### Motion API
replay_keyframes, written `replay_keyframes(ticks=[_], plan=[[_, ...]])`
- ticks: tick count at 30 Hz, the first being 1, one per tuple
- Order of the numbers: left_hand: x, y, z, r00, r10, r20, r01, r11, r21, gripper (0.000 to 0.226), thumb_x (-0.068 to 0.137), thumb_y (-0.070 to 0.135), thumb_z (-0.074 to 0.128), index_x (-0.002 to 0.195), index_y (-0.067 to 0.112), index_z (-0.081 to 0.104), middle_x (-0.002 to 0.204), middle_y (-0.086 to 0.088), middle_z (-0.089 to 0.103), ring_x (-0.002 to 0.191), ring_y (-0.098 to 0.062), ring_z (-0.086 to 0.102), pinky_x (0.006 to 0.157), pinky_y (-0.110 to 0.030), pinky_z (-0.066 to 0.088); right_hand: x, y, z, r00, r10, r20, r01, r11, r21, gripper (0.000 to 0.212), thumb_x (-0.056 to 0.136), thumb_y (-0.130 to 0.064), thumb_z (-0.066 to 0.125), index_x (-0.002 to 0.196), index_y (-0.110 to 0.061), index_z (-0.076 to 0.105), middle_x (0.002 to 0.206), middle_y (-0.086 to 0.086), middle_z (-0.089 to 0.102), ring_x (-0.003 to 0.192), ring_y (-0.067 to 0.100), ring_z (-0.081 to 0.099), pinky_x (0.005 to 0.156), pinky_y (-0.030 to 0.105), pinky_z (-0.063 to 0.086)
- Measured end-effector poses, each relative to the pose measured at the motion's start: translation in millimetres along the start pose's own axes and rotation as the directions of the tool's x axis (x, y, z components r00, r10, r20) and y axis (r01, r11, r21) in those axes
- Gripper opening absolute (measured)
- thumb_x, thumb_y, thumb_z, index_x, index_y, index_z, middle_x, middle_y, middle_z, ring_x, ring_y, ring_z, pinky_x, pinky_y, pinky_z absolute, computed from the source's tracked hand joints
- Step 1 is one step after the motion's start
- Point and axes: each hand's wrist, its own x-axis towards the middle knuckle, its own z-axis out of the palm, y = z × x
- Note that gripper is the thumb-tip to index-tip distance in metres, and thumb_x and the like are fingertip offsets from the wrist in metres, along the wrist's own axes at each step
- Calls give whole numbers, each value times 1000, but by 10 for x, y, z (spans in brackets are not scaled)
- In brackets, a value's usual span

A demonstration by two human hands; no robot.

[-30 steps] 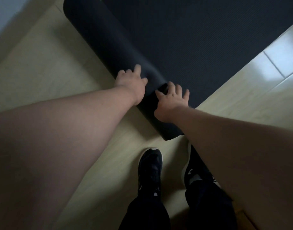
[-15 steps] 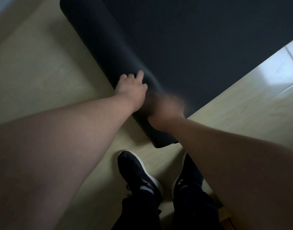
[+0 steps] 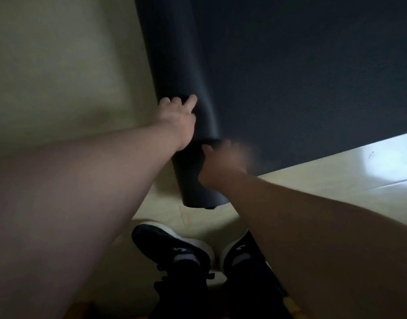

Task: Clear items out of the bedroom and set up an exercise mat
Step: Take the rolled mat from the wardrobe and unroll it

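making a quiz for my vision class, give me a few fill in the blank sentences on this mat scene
1. The left hand presses on the ___ part of the exercise mat.
2. The right hand looks ___ from motion.
3. The shoes are black with ___ soles.
Missing words: rolled; blurred; white.

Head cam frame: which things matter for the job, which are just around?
In the job: exercise mat, partly unrolled; left hand pressing on its rolled part; right hand, blurred, at the roll's near end.
Just there: black shoes; pale floor.
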Motion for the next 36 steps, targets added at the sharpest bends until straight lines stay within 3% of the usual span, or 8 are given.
replay_keyframes(ticks=[6, 11, 16, 21, 26, 29, 32, 36], plan=[[-102, -75, 357, 994, -76, 72, 86, 986, -141, 86, 95, 28, 55, 156, 34, -6, 156, -30, 21, 132, -38, 45, 105, -44, 37, 42, -277, 201, 992, -104, -71, 114, 983, 146, 83, 87, -33, 53, 157, -27, 9, 155, 9, 30, 145, 31, 22, 120, 56, 11], [-298, -252, 618, 989, -144, 15, 144, 989, -39, 54, 97, 25, 42, 151, 20, 34, 161, -20, 8, 125, -34, 46, 97, -41, 35, 17, -634, 353, 994, 6, 108, -30, 975, 222, 76, 85, -32, 54, 153, -34, 19, 150, 13, 34, 139, 36, 31, 117, 54, 20], [-431, -469, 990, 993, 63, -98, -65, 998, -19, 72, 98, 21, 41, 157, 35, 2, 157, -19, 24, 110, -30, 57, 92, -42, 38, -2, -1032, 505, 995, -14, 98, -18, 946, 323, 78, 92, -27, 50, 156, -20, 6, 151, 11, 38, 136, 34, 38, 111, 48, 33], [-585, -792, 1305, 996, -87, -17, 87, 996, 9, 47, 96, 25, 40, 143, 20, 46, 154, -18, 26, 118, -31, 50, 97, -43, 35, 33, -1334, 615, 980, -9, 198, -43, 965, 259, 61, 90, -27, 51, 148, -27, 35, 149, 16, 30, 138, 40, 29, 110, 48, 33], [-707, -942, 1721, 993, -115, 23, 117, 991, -68, 70, 100, 28, 40, 158, 30, 0, 163, -21, 9, 122, -32, 51, 105, -42, 30, -4, -1798, 745, 960, -169, 221, 111, 961, 255, 69, 88, -17, 47, 153, -24, 23, 152, 7, 39, 135, 36, 41, 109, 50, 38], [-804, -1063, 1810, 922, -324, 211, 345, 936, -70, 55, 103, 25, 36, 155, 10, 26, 162, -25, 5, 128, -34, 46, 107, -39, 31, 31, -1960, 813, 950, -172, 261, 116, 969, 217, 81, 90, -18, 49, 157, -21, 5, 153, 12, 37, 131, 38, 46, 107, 52, 40], [-965, -1077, 2001, 954, -243, 178, 277, 940, -200, 50, 99, 22, 37, 149, 17, 38, 163, -16, 15, 125, -33, 48, 101, -44, 35, 84, -2163, 907, 950, -126, 287, 72, 978, 193, 66, 96, -19, 47, 154, -5, 18, 146, 20, 42, 128, 40, 47, 104, 47, 43], [-1249, -1150, 2301, 841, -222, 493, 377, 895, -239, 25, 93, 22, 50, 113, 15, 62, 107, -7, 58, 110, -27, 57, 92, -39, 39, 48, -2325, 1040, 935, -146, 322, 121, 988, 96, 55, 97, -19, 46, 147, -3, 28, 140, 20, 45, 126, 39, 49, 99, 42, 44]])
